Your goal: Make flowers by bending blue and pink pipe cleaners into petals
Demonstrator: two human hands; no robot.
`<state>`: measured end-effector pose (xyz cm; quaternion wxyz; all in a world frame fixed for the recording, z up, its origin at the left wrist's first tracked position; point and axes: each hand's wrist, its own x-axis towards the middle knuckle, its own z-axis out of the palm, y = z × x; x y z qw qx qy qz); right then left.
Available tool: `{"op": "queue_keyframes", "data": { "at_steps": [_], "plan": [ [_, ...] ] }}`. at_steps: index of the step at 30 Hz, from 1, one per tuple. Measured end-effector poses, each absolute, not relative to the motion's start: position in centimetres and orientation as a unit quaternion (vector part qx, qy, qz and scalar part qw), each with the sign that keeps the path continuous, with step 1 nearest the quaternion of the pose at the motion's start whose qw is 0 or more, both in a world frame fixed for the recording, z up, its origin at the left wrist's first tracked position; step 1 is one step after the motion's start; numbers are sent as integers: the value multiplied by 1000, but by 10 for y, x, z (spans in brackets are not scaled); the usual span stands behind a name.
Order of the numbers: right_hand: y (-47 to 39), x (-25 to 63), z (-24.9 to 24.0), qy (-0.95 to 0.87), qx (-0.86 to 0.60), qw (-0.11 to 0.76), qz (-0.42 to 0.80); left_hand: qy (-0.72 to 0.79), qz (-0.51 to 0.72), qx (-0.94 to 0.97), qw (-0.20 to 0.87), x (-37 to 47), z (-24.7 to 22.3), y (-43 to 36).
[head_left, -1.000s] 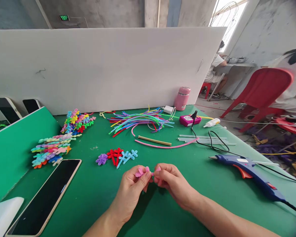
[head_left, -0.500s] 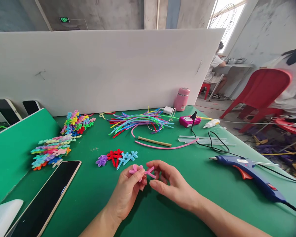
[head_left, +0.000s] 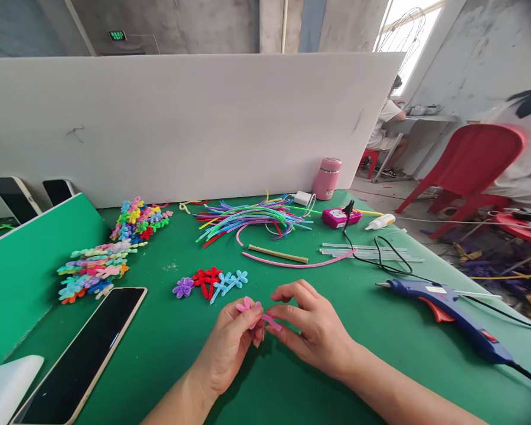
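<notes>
Between the thumb and fingers of my left hand (head_left: 230,342) is a pink pipe-cleaner flower (head_left: 246,305), its stem pointing right. My right hand (head_left: 314,330) is at that stem, thumb and fingertips around its end. Just beyond my hands lie a purple flower (head_left: 183,287), red flower pieces (head_left: 207,280) and light blue flower pieces (head_left: 230,283). Farther back is a bundle of coloured pipe cleaners (head_left: 252,217), with a long pink pipe cleaner (head_left: 301,265) and a tan stick (head_left: 278,254) in front of it.
A blue glue gun (head_left: 446,301) with a black cord lies right, near clear glue sticks (head_left: 367,252). At left are a large phone (head_left: 82,354) and piled flowers (head_left: 92,271). A pink bottle (head_left: 327,179) stands by the white board (head_left: 194,130). People sit beyond, at right.
My right hand has turned more palm-down and its fingertips have come onto the pink stem. The stem now slants down to the right, its two ends no longer visibly spread.
</notes>
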<state>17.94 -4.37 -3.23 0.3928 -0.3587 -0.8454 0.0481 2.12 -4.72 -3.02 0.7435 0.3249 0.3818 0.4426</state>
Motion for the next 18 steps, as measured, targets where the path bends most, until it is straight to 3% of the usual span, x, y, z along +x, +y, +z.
{"op": "queue_keyframes", "data": {
  "at_steps": [7, 18],
  "plan": [
    [-46, 178, -31, -836, -359, 406, 85, 379, 442, 339, 739, 22, -31, -46],
    [-49, 173, -23, -689, -418, 390, 445, 389, 444, 381, 711, 24, -25, -48]
  ]
}}
